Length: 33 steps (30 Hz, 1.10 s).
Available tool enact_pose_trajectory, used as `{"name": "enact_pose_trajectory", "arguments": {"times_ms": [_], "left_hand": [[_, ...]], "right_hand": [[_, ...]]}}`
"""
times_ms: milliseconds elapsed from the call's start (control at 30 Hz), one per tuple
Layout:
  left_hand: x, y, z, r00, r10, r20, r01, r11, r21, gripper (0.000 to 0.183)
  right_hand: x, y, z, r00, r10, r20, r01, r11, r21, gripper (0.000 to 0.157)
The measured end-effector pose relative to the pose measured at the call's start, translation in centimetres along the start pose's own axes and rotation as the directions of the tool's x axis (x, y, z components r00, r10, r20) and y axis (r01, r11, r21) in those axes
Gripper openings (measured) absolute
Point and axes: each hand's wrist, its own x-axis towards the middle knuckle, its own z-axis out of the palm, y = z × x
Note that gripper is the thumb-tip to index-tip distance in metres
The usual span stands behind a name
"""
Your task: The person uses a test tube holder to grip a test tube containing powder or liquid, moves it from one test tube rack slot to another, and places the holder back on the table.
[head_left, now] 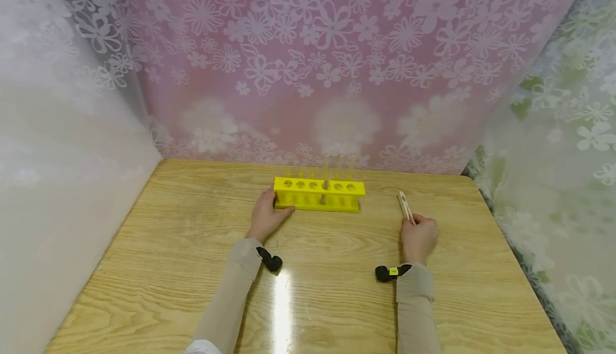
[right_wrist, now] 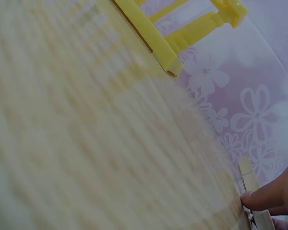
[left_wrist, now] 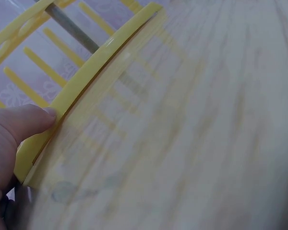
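Note:
A yellow test tube rack point(head_left: 319, 188) stands at the back middle of the table. One slim test tube point(head_left: 325, 183), dark and greyish in its lower part, is upright in a hole right of the rack's middle. My left hand point(head_left: 267, 216) grips the rack's left end, and its thumb point(left_wrist: 33, 120) presses on the base edge; the other fingers are hidden there. To the right of the rack, my right hand point(head_left: 420, 239) pinches a wooden test tube clamp point(head_left: 405, 205) between thumb and fingers. The right wrist view shows the clamp point(right_wrist: 250, 184) at the lower right.
Faint clear upright shapes show over the pegs point(head_left: 348, 177) behind the rack, too dim to identify. The wood-grain table point(head_left: 327, 290) reaches a pink flowered curtain point(head_left: 298, 102) at the back. Pale curtains point(head_left: 72, 145) hang at both sides.

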Motion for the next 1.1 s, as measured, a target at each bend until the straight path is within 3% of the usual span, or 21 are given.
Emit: {"name": "enact_pose_trajectory", "arguments": {"times_ms": [233,633,1100], "left_hand": [[-0.08,-0.07,-0.16,1.000,-0.021,-0.004,0.021,0.999,-0.033,0.075],[0.06,-0.05,-0.17,1.000,0.009,-0.001,-0.009,0.998,-0.063,0.065],[0.44,-0.16,-0.02,1.000,0.025,0.002,-0.025,1.000,0.007,0.066]], "right_hand": [[-0.22,0.41,0.28,1.000,-0.005,0.006,0.005,1.000,0.013,0.024],[-0.43,0.26,0.06,1.000,-0.028,0.002,0.028,1.000,0.000,0.029],[0.21,-0.26,-0.33,0.999,-0.042,0.029,0.043,0.998,-0.053,0.032]]}}
